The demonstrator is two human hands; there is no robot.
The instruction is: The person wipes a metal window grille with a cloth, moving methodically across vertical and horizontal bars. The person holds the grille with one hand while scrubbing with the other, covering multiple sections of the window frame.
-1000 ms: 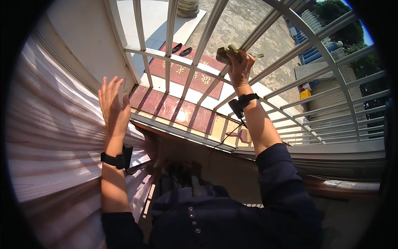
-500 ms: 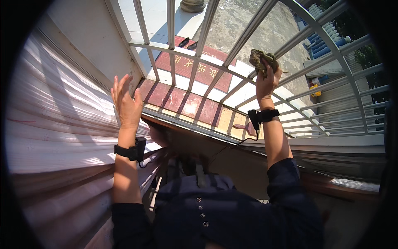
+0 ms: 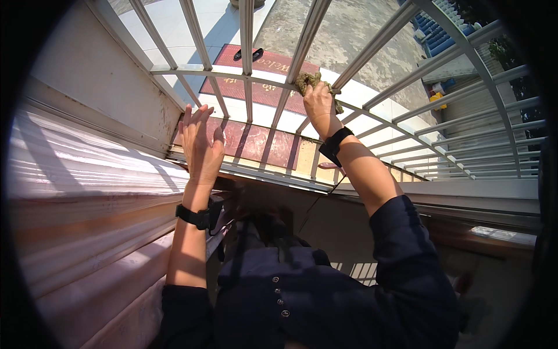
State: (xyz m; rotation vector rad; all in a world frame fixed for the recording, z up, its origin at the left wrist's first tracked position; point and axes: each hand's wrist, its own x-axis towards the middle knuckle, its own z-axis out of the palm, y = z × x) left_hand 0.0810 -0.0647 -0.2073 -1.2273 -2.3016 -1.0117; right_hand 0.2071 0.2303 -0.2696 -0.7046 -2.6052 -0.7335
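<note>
Bunched in my right hand [image 3: 321,106] is a crumpled olive-green cloth [image 3: 308,81], pressed against the curved crossbar of the white metal window bars [image 3: 273,82]. The cloth wraps around the crossbar near where an upright bar meets it. My left hand [image 3: 200,145] is raised with fingers apart and holds nothing. It is in front of the bars, between the pale pink curtain [image 3: 99,168] and the window opening. Black bands are strapped around both wrists.
The curtain hangs in folds along the left side. Below the bars runs a sill with a reddish slab [image 3: 261,142]. Outside lie a red doormat [image 3: 229,87] and dark shoes [image 3: 249,55]. A yellow object [image 3: 439,102] is farther right.
My right hand has moved left along the crossbar with the cloth. My left hand has shifted slightly right, still open. The whole view has turned a little.
</note>
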